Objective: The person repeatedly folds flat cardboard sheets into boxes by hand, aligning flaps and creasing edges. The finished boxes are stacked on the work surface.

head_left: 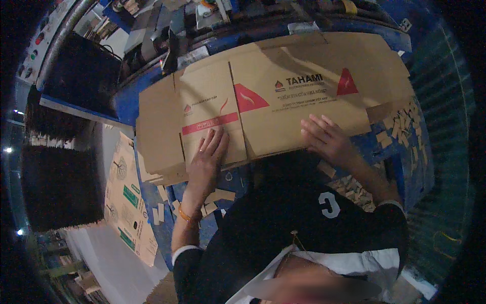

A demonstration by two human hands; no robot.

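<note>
A flat brown cardboard box blank (288,124) with red and black print lies across the blue machine table in front of me. Slots divide it into panels, and more sheets show under its left end. My left hand (209,152) rests on the narrow panel just below the red stripe, fingers stretched out flat; an orange band circles that wrist. Near the front edge of the wide panel, my right hand (328,139) lies with its fingers extended over the cardboard. Neither hand is wrapped round anything.
Small cardboard offcuts (402,126) litter the blue table (157,235) at the right and along the front. Machine rollers (212,30) run behind the blank. At the left stand dark brushes (58,187), a button panel (38,53) and a cardboard sheet with green print (131,202).
</note>
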